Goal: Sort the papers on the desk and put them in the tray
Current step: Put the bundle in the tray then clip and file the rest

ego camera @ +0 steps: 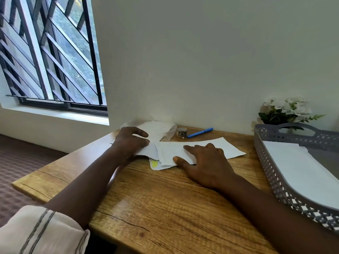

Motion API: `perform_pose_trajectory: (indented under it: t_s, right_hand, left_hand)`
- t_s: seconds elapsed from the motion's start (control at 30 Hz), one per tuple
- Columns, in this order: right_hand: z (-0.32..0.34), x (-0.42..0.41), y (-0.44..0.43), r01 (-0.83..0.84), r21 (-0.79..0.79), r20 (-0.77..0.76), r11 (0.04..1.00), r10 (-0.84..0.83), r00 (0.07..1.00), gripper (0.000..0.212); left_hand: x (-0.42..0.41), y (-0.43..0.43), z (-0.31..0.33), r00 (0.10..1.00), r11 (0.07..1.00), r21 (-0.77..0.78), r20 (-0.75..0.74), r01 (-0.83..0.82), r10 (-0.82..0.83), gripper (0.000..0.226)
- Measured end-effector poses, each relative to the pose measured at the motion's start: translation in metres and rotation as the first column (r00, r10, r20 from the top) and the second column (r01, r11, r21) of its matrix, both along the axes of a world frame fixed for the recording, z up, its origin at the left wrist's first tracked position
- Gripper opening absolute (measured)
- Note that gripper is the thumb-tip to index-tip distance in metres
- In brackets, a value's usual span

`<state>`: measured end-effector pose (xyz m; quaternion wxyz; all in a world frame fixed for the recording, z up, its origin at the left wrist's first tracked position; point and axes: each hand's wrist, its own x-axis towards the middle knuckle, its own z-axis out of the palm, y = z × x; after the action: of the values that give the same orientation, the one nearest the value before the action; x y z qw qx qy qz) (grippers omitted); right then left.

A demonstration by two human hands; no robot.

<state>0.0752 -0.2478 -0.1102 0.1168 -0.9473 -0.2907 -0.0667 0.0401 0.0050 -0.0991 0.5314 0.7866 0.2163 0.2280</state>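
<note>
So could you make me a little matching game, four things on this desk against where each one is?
Things: 1 pen; 2 tray; 3 flowers; 4 right hand.
Places: A behind the tray, by the wall; B flat on the loose papers; C right end of the desk, white sheet inside; D by the wall, beside a small roll.
Pairs: 1-D, 2-C, 3-A, 4-B.

blue pen (pixel 200 132) beside tape roll (pixel 181 132) | white flowers (pixel 286 109) | barred window (pixel 51 61)
</note>
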Motion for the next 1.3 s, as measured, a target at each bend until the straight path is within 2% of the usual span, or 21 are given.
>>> perform_pose_trajectory:
  t_s: [0.13, 0.23, 0.37, 0.47, 0.6, 0.73, 0.9, 0.97, 1.03, 1.1, 1.17, 1.23, 1.3]
  right_hand:
    - [0.004, -0.003, 0.000, -0.021, -0.042, -0.011, 0.999, 0.020, 1.000, 0.095]
    - [0.004, -0.006, -0.002, -0.012, -0.031, -0.003, 0.999, 0.012, 1.000, 0.096]
    - [0.004, -0.007, 0.000, -0.007, -0.027, 0.051, 1.000, 0.008, 0.999, 0.093]
    - [0.004, -0.006, 0.000, -0.046, 0.052, 0.099, 0.998, 0.041, 0.994, 0.078]
    - [0.002, -0.007, 0.000, -0.184, 0.077, 0.294, 0.980, 0.154, 0.943, 0.038]
    - [0.001, -0.009, -0.001, -0.253, 0.108, 0.355, 0.961, 0.201, 0.913, 0.026]
    - [-0.001, -0.006, -0.003, -0.302, 0.215, 0.333, 0.928, 0.221, 0.917, 0.021]
    - [-0.002, -0.007, -0.004, -0.294, 0.283, 0.267, 0.913, 0.220, 0.938, 0.022]
    - [-0.004, -0.005, -0.002, -0.230, 0.336, 0.212, 0.913, 0.165, 0.963, 0.034]
    - [-0.005, 0.000, -0.001, -0.086, 0.314, 0.157, 0.946, 0.038, 0.987, 0.048]
    - [-0.002, 0.004, -0.001, 0.063, 0.227, 0.050, 0.972, -0.076, 0.996, 0.055]
    - [-0.002, 0.004, 0.000, 0.082, 0.136, 0.023, 0.987, -0.085, 0.996, 0.059]
    - [-0.002, 0.000, 0.001, 0.016, 0.112, 0.069, 0.994, -0.024, 0.997, 0.061]
  left_hand:
    - [0.002, -0.014, -0.003, 0.999, 0.978, 0.204, 0.002, -0.038, 0.038, 0.016]
    - [0.003, -0.019, -0.001, 0.999, 0.979, 0.198, 0.037, -0.039, 0.033, 0.016]
    - [0.006, -0.019, 0.001, 0.990, 0.984, 0.116, 0.057, -0.132, 0.127, 0.019]
    - [0.004, -0.025, -0.001, 0.995, 0.994, 0.045, 0.028, -0.102, 0.101, 0.020]
    - [0.001, -0.041, 0.003, 0.997, 0.994, -0.078, -0.009, 0.081, -0.082, 0.020]
    - [0.001, -0.044, 0.003, 0.995, 0.987, -0.125, 0.033, 0.101, -0.097, 0.020]
    - [0.009, -0.040, -0.005, 0.996, 0.992, 0.118, 0.067, 0.051, -0.059, 0.017]
    - [0.010, -0.043, -0.005, 0.995, 0.991, 0.113, 0.060, 0.070, -0.077, 0.017]
    - [0.009, -0.044, -0.004, 0.994, 0.994, 0.021, 0.035, 0.103, -0.104, 0.019]
    - [0.010, -0.043, -0.005, 0.991, 0.986, -0.101, 0.009, 0.134, -0.134, 0.020]
    - [0.010, -0.044, -0.006, 0.992, 0.981, -0.150, -0.006, 0.125, -0.127, 0.025]
    - [0.014, -0.044, -0.006, 0.996, 0.994, -0.074, -0.034, 0.079, -0.082, 0.048]
    - [0.014, -0.049, -0.004, 0.997, 0.999, 0.012, -0.066, 0.035, -0.034, 0.063]
